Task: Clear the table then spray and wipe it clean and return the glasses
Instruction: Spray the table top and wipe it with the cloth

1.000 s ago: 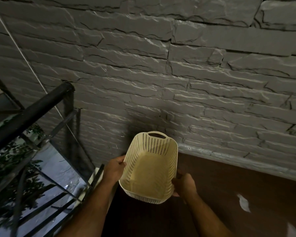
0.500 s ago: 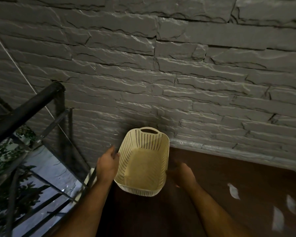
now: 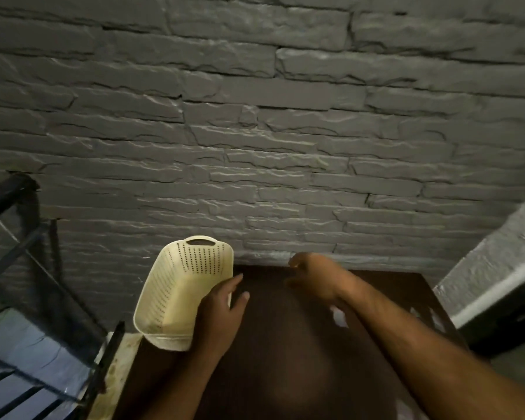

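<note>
A person is standing at a dark brown desk (image 3: 285,344) set against a grey stone wall (image 3: 255,131). A cream perforated basket (image 3: 179,286) is sitting tilted at the desk's far left corner. The left hand (image 3: 219,316) is resting on the basket's right rim, fingers (image 3: 235,281) straight and relaxed. The right hand (image 3: 312,272) is hovering just right of the basket, loosely curled, grasping nothing. A black railing (image 3: 9,195) is standing left of the desk.

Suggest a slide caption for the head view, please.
Left hand steadies a cream perforated basket at the table edge; right hand reaches forward.
</note>
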